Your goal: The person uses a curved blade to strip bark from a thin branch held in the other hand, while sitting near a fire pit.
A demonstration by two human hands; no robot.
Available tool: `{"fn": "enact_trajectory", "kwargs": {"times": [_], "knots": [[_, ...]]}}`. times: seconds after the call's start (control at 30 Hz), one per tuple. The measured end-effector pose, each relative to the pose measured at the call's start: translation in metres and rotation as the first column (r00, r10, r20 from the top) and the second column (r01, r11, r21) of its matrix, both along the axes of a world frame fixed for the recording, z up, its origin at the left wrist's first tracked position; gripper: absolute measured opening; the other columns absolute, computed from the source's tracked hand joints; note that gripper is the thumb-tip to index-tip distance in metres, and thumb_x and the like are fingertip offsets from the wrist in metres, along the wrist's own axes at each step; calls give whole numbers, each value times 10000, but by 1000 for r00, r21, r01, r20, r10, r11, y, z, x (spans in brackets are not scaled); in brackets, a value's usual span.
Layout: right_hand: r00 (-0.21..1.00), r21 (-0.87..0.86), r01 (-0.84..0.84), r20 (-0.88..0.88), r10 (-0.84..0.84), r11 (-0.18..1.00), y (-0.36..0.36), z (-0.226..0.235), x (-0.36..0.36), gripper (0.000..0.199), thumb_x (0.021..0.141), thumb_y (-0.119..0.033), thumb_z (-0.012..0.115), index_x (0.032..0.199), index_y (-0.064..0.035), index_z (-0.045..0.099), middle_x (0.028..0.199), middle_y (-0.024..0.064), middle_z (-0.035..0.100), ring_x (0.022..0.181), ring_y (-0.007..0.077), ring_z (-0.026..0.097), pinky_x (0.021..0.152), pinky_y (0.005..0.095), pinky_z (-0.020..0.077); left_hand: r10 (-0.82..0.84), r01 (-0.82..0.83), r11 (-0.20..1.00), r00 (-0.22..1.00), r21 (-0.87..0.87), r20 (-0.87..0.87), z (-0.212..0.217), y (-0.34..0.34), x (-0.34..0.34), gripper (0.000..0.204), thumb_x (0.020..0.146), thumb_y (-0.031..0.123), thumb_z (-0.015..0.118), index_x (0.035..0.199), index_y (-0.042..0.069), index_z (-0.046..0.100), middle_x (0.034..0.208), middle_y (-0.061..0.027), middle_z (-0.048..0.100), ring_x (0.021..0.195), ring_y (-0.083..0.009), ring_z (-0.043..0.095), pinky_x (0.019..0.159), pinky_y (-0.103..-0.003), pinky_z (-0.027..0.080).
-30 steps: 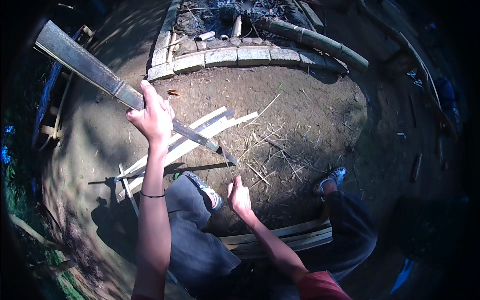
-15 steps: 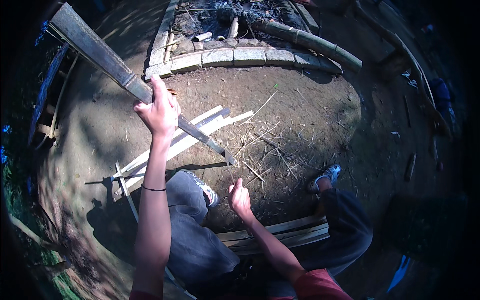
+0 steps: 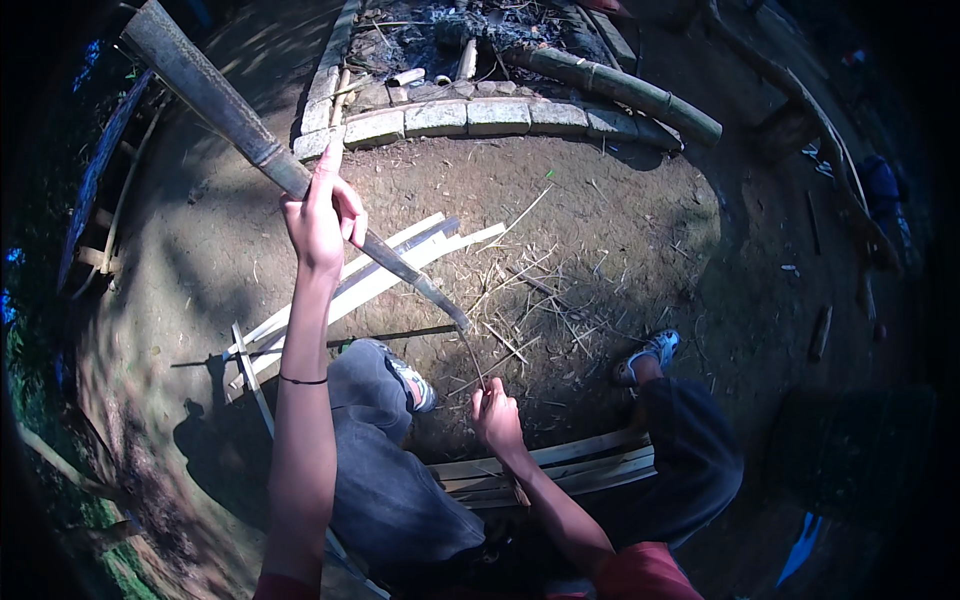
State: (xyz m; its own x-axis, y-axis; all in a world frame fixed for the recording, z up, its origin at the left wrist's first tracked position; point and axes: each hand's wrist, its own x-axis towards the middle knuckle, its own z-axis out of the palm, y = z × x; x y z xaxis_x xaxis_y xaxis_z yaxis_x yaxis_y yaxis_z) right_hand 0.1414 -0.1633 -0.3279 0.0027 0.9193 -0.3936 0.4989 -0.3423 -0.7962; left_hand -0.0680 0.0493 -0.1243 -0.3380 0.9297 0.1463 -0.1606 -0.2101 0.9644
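A long dark length of split bamboo [image 3: 215,100] runs slantwise from the upper left to the middle. My left hand [image 3: 322,225] is closed around it, the thumb stretched along it. Its lower end hangs over the ground, above my right hand [image 3: 497,418]. That hand is closed, and a thin brown sliver or blade [image 3: 474,352] runs between it and the bamboo's end; I cannot tell which. Below the right wrist a short brown end [image 3: 521,492] shows, partly hidden by the forearm. Pale split bamboo strips [image 3: 385,285] lie on the ground behind my left forearm.
More strips [image 3: 580,468] lie across the ground between my legs. Thin shavings [image 3: 545,290] are scattered before my feet. A brick-edged fire pit [image 3: 497,117] with ash lies ahead, a thick bamboo pole [image 3: 620,85] resting over its edge. Wooden poles [image 3: 835,135] stand at right.
My right hand has moved slightly right and nearer to me, and the thin brown piece and brown end now show. My left hand has shifted a little right with the bamboo.
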Motion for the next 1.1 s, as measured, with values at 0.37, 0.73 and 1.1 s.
{"fn": "enact_trajectory", "kwargs": {"times": [0.37, 0.73, 1.1], "knots": [[986, 250, 89, -158, -50, 964, 31, -15, -54, 142, 918, -108, 522, 970, -3, 441, 723, 251, 600, 647, 484, 592, 550, 507, 452, 100, -113, 987, 988, 111, 114, -6, 3, 19, 477, 897, 152, 620, 467, 91, 421, 409, -9, 390, 313, -111, 358, 335, -268, 295], [952, 251, 223, -266, -154, 942, 44, 6, -41, 128, 924, -102, 516, 965, 0, 450, 693, 236, 594, 620, 438, 616, 535, 468, 469, 133, -140, 988, 986, 69, 98, -10, 4, -26, 535, 944, 200, 508, 450, 121, 318, 395, -15, 290, 303, -127, 241, 365, -299, 275], [963, 248, 116, -266, -47, 962, 70, -47, -78, 203, 912, -157, 530, 1021, -26, 419, 669, 261, 612, 654, 479, 615, 608, 560, 483, 201, -207, 973, 977, 102, 68, -8, 16, -19, 536, 916, 156, 528, 435, 122, 293, 387, -14, 288, 293, -127, 243, 351, -295, 261]]}}
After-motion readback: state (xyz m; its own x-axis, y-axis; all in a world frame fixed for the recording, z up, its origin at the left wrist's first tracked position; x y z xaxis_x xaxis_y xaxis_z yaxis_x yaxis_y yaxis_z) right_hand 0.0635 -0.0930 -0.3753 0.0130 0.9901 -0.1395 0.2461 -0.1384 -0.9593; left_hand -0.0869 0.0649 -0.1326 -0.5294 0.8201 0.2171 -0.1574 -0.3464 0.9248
